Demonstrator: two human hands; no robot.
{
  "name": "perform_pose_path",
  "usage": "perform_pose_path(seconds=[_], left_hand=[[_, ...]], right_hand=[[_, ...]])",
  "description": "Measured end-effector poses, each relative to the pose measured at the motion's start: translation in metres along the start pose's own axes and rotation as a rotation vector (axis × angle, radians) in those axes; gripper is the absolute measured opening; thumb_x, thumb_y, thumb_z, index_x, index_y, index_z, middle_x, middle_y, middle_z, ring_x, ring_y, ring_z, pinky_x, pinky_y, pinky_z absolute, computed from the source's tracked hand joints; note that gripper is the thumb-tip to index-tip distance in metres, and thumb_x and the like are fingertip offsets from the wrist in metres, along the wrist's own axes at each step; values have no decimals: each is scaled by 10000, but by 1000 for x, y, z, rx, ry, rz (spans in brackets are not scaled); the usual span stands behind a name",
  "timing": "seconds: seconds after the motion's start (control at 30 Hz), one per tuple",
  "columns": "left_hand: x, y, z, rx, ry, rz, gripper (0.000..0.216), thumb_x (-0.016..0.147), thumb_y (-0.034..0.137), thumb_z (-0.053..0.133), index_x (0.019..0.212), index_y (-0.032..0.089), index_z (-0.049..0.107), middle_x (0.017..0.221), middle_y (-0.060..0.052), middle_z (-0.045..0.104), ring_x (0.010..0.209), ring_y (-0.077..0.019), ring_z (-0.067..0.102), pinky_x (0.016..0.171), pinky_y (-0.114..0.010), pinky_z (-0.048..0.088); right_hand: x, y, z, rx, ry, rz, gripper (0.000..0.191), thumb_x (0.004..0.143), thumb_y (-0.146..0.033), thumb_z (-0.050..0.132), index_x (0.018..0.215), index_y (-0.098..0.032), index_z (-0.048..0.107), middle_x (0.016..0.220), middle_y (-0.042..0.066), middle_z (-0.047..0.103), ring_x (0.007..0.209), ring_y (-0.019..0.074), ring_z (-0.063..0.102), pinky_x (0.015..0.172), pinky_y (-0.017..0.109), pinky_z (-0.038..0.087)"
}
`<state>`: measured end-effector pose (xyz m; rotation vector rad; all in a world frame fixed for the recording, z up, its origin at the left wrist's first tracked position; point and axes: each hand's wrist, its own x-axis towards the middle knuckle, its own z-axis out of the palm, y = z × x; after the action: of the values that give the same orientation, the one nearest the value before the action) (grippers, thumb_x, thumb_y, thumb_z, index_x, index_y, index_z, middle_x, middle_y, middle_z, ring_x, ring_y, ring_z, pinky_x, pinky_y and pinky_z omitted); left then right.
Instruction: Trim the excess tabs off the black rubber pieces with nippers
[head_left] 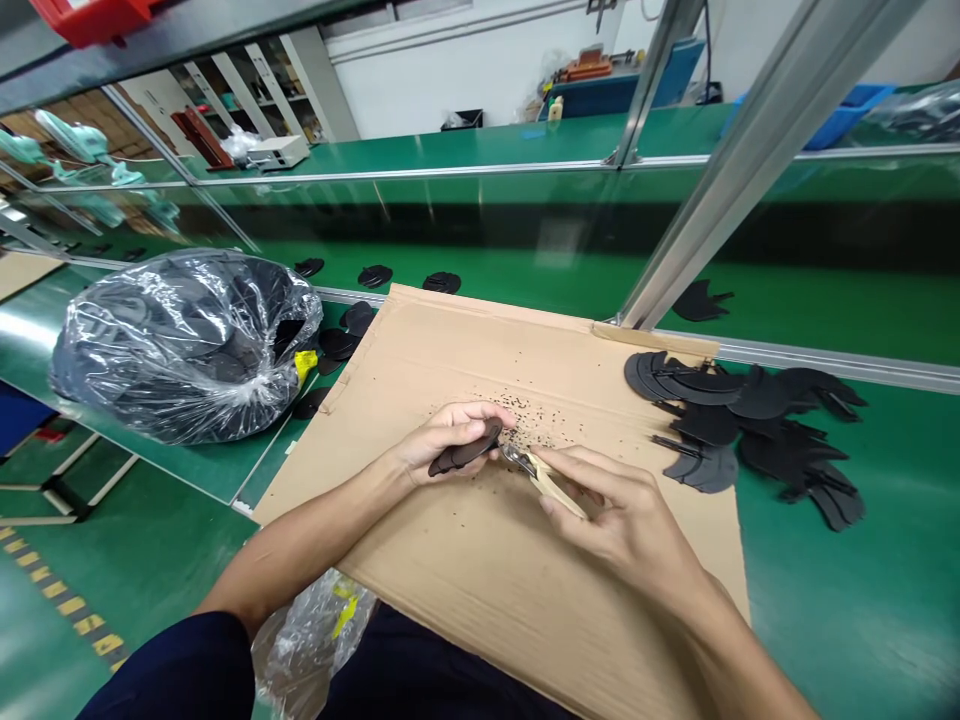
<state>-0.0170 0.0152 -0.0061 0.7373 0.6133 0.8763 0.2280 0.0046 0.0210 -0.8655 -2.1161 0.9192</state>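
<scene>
Part [466, 452]: one, dark, thin, curved; middle of the frame, above the cardboard, in the left hand.
Left hand [444, 436]: thumb and fingers closed in a pinch on the part.
Cutters [553, 486]: one pair, cream handles, metal tips at the part's right end; cannot tell whether the tips touch it.
Right hand [621, 502]: fingers wrapped around the handles.
Scraps [534, 412]: many, small, black, scattered around and above the hands.
Cardboard [465, 600]: one sheet, under both hands; bare surface from the scraps to the far edge and from the hands to the near edge.
Pile [705, 420]: black parts, overlapping, right of the frame, lying across the cardboard's right edge onto the bench [855, 620].
Bag [187, 345]: clear plastic, gathered at its right side, left of the frame; holds many dark parts. Yellow tag [306, 364] by the gather.
Discs [375, 275]: several, black, between bag and cardboard and along the cardboard's upper left edge.
Second bag [311, 640]: clear plastic, bottom of the frame, below the cardboard's near edge; contents not clear.
Post [739, 150]: metal, slanting from the upper right to the cardboard's far edge, bounding the room there.
Blue bin [851, 115]: upper right; contents hidden.
Red bin [97, 20]: upper left corner; contents hidden.
</scene>
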Motion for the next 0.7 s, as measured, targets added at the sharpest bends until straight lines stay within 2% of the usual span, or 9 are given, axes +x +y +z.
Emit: perform_pose_path(seconds=[0.1,0.23,0.3,0.37,0.43,0.57,0.7], left_hand=[[1,-2,3,-19,-2,6,484,710,479,868,972,129,661,692,-8,653,404,-35,450,406,-170,347],[3,-4,10,-87,118,101,432,684,412,908,864,141,624,694,-8,654,585,-85,600,579,-184,484],[4,-4,12,-136,179,121,389,702,352,903,884,149,626,728,-4,665,581,-75,590,549,-165,467],[4,-3,13,-171,225,117,341,752,277,863,991,160,649,772,-4,680,532,-60,557,482,-154,433],[5,-1,13,-196,267,107,286,808,201,793,1057,161,659,805,-12,693,513,-57,554,463,-152,443],[7,0,15,-244,357,79,64,890,105,647,945,136,660,832,-32,705,523,-59,595,490,-149,509],[7,-1,20,-288,419,21,117,931,59,556,905,123,651,806,-29,712,496,-53,620,494,-132,542]], right_hand=[[-1,1,1,1,-5,24,319,931,-310,601,1194,-203,747,785,40,693,609,149,564,582,277,504],[1,3,6,86,38,160,285,906,-354,622,1118,-216,754,845,47,733,662,170,629,591,280,527],[3,5,8,150,43,239,307,884,-391,653,1128,-222,735,937,56,750,750,193,677,624,288,551],[3,7,11,152,48,256,366,852,-410,697,1164,-220,709,1005,66,744,841,216,697,673,304,571],[3,9,13,31,78,188,377,851,-381,704,1186,-210,691,1030,79,725,908,232,690,729,328,571],[2,9,18,-395,181,-48,275,930,-300,608,1173,-190,674,970,90,694,897,233,647,740,340,519],[1,6,22,-608,261,-177,261,976,-307,579,1191,-177,649,949,84,692,860,215,612,717,316,465]])
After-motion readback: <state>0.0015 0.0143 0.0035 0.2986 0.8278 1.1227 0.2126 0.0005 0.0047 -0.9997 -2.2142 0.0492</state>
